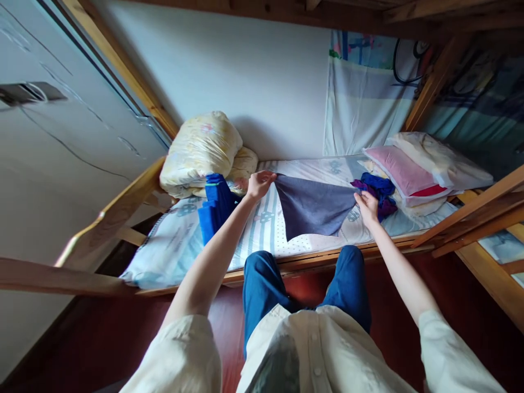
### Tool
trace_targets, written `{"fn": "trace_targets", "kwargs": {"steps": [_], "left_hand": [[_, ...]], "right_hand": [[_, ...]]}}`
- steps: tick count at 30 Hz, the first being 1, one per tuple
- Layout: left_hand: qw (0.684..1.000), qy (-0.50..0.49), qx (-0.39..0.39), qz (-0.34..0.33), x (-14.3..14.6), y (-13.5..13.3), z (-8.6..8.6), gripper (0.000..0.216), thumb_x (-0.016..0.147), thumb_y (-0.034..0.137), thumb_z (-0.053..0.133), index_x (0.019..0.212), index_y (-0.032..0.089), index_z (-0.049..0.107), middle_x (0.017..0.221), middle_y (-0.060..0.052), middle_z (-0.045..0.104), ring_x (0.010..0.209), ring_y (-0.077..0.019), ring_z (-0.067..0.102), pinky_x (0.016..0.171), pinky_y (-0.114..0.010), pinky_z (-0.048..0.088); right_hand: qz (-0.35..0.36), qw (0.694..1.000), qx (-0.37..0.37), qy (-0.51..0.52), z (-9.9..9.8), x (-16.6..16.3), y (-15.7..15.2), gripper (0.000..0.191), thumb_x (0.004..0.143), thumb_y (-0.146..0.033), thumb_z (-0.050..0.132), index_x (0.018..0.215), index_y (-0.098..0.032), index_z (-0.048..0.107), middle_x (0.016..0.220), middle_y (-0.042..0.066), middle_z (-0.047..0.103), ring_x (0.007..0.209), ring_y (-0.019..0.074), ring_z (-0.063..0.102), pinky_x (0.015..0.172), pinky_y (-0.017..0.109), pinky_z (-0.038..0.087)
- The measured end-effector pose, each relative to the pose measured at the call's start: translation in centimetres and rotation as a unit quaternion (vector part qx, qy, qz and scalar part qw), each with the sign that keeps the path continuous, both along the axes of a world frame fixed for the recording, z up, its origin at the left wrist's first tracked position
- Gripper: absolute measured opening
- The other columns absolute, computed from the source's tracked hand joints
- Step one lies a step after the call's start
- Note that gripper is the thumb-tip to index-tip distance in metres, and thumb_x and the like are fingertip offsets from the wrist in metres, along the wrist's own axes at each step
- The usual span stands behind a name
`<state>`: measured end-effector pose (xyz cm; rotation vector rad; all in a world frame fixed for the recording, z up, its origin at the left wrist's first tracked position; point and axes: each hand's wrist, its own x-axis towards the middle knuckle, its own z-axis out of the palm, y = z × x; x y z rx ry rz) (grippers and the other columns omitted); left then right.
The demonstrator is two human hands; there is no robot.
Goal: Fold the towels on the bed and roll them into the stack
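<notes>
A dark grey cloth (315, 207) is stretched out between my two hands above the lower bunk. My left hand (261, 184) pinches its upper left corner, and my right hand (367, 206) pinches its upper right corner. The cloth's lower edge hangs down near the front of the mattress. Left of my left hand lie folded blue cloths (216, 210). Just beyond my right hand is a crumpled heap of blue and purple cloths (379, 188).
The mattress (164, 251) has a patterned sheet. A bundled yellow quilt (200, 150) sits at the left end, with a pink pillow (405, 169) at the right. A wooden rail (483, 202) slants across the right side. Overhead runs the upper bunk frame (262, 11).
</notes>
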<state>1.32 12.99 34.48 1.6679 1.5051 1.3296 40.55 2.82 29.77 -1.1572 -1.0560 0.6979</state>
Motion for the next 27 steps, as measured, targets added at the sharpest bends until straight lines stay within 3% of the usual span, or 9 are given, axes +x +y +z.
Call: {"fn": "trace_targets", "kwargs": {"steps": [5, 9, 12, 16, 21, 27], "left_hand": [[0.999, -0.032, 0.034, 0.011, -0.3, -1.4, 2.3, 0.052, 0.073, 0.059, 0.082, 0.102, 0.017, 0.069, 0.084, -0.006, 0.075, 0.077, -0.0179, 0.07, 0.07, -0.025, 0.055], [0.998, -0.036, 0.043, 0.021, -0.8, -3.1, 3.1, 0.067, 0.07, 0.06, 0.086, 0.118, 0.018, 0.064, 0.087, -0.004, 0.074, 0.074, -0.0161, 0.068, 0.068, -0.024, 0.054], [0.999, -0.031, 0.038, 0.016, -1.3, -4.4, 3.4, 0.062, 0.072, 0.063, 0.083, 0.11, 0.017, 0.069, 0.081, -0.003, 0.073, 0.072, -0.0169, 0.069, 0.065, -0.023, 0.053], [0.997, -0.068, 0.023, -0.02, -2.2, -6.5, 3.7, 0.058, 0.067, 0.066, 0.082, 0.093, 0.014, 0.073, 0.071, -0.006, 0.072, 0.063, -0.0171, 0.067, 0.058, -0.025, 0.05], [0.993, -0.113, -0.02, -0.037, -3.7, -10.2, 3.7, 0.065, 0.056, 0.069, 0.088, 0.089, 0.014, 0.076, 0.078, -0.01, 0.076, 0.066, -0.0218, 0.072, 0.05, -0.024, 0.045], [0.982, -0.151, -0.108, -0.032, -5.6, -15.0, 1.6, 0.06, 0.053, 0.063, 0.095, 0.085, 0.015, 0.078, 0.075, -0.01, 0.076, 0.069, -0.0237, 0.073, 0.055, -0.027, 0.052]], "right_hand": [[0.017, 0.999, 0.044, 0.025, 3.0, 0.8, 1.9, 0.052, 0.067, -0.049, 0.091, 0.102, -0.022, 0.062, 0.071, -0.006, 0.064, 0.064, 0.0102, 0.057, 0.063, 0.022, 0.047], [0.045, 0.997, 0.063, 0.02, 4.9, 0.9, 2.1, 0.04, 0.071, -0.041, 0.091, 0.098, -0.019, 0.072, 0.083, 0.001, 0.074, 0.078, 0.0139, 0.067, 0.074, 0.026, 0.054], [0.065, 0.996, 0.052, 0.034, 5.6, 0.7, 1.8, 0.038, 0.068, -0.038, 0.094, 0.094, -0.016, 0.076, 0.085, 0.003, 0.077, 0.082, 0.0153, 0.069, 0.079, 0.028, 0.056], [0.091, 0.995, 0.03, 0.037, 5.9, 0.4, 0.7, 0.039, 0.062, -0.037, 0.097, 0.09, -0.016, 0.079, 0.084, 0.004, 0.079, 0.079, 0.0152, 0.07, 0.078, 0.029, 0.057], [0.124, 0.992, -0.021, 0.015, 5.5, 0.5, -1.9, 0.044, 0.057, -0.04, 0.101, 0.088, -0.015, 0.081, 0.083, 0.007, 0.08, 0.075, 0.0153, 0.07, 0.072, 0.028, 0.056], [0.165, 0.978, -0.127, -0.031, 5.1, 0.9, -6.0, 0.055, 0.052, -0.052, 0.102, 0.088, -0.016, 0.082, 0.079, 0.006, 0.079, 0.068, 0.0146, 0.068, 0.065, 0.027, 0.055]]}}
